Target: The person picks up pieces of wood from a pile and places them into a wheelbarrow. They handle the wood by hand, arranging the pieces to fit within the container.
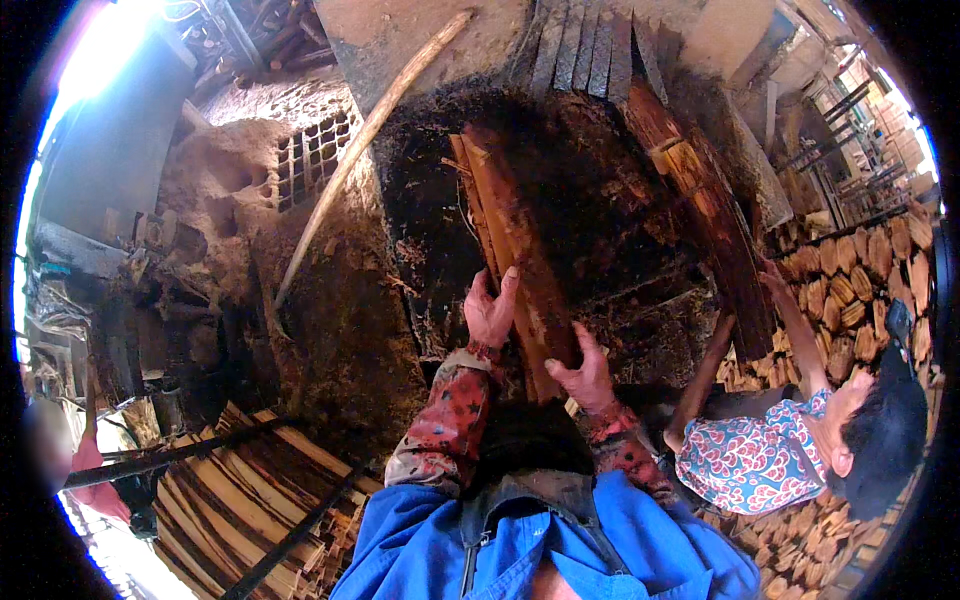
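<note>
One broad, soot-black surface (610, 240), crusted and rough, fills the middle of the frame. At lower left lies a stack of sawn boards (240, 490), pale and flat-faced with dark, streaky edges, and on the right rises a firewood stack (850, 285) of wedge-shaped orange-brown billets. From upper right a dark reddish beam (715, 215) slants down, coarse-grained and bright where its surface is torn; a co-worker's hand (773, 283) is at its right edge, near the lower end. The split log (525, 235) lies lengthwise in the centre, its near end toward the person, rounded and brown, with thin strips (475, 195) along its left edge. It looks stiff and fairly heavy, hardly fragile except at those splintery slivers, and its rough grain should resist slipping; a hold on both flanks, well spaced and clear of the ragged edge, would likely steady it best. Smaller still are a smooth, pale, bowed pole (375, 120) at upper left and ribbed grey metal strips (585, 50) at top centre. The left hand (490, 315) has its fingers half curled at the log's left side, thumb raised against the wood; the right hand (590, 378) is spread wider at the right flank, thumb apart, and how firmly either grips cannot be told.
</note>
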Demonstrator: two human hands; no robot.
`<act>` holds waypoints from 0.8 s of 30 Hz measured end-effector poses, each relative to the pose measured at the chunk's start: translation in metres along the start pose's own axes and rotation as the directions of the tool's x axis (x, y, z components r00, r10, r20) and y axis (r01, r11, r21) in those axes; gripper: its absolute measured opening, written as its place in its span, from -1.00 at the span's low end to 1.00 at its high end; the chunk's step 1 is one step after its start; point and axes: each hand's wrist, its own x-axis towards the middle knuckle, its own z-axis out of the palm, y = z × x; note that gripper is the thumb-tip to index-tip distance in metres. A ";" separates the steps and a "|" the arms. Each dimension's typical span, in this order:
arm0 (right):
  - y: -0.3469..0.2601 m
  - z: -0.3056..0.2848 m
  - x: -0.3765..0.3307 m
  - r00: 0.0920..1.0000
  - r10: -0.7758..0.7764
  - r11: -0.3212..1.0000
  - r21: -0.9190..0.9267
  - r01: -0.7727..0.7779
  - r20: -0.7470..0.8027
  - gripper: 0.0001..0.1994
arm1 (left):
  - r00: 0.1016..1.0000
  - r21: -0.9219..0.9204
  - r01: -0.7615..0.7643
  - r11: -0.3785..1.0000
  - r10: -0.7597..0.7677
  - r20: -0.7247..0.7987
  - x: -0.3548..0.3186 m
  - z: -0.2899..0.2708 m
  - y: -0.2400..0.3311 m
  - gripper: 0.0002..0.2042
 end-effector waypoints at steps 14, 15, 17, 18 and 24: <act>-0.017 -0.010 0.003 0.986 -0.090 0.952 -0.280 0.126 0.137 -0.35 | 1.000 0.096 -0.006 0.995 0.004 0.019 -0.007 0.008 0.011 -0.62; -0.019 -0.011 0.005 0.986 -0.094 0.953 -0.275 0.130 0.138 -0.35 | 1.000 0.078 -0.005 0.997 0.004 0.016 -0.005 0.010 0.011 -0.62; -0.026 -0.015 0.006 0.988 -0.086 0.954 -0.276 0.119 0.129 -0.38 | 1.000 0.044 0.000 0.999 -0.001 0.009 -0.003 0.013 0.013 -0.63; -0.028 -0.015 0.007 0.989 -0.079 0.955 -0.277 0.111 0.124 -0.40 | 1.000 0.073 0.006 0.997 -0.007 0.021 -0.003 0.013 0.014 -0.63; -0.030 -0.028 0.041 0.982 -0.182 0.932 -0.310 0.187 0.047 -0.50 | 0.998 -0.020 -0.054 0.998 0.055 0.021 0.007 0.013 -0.001 -0.62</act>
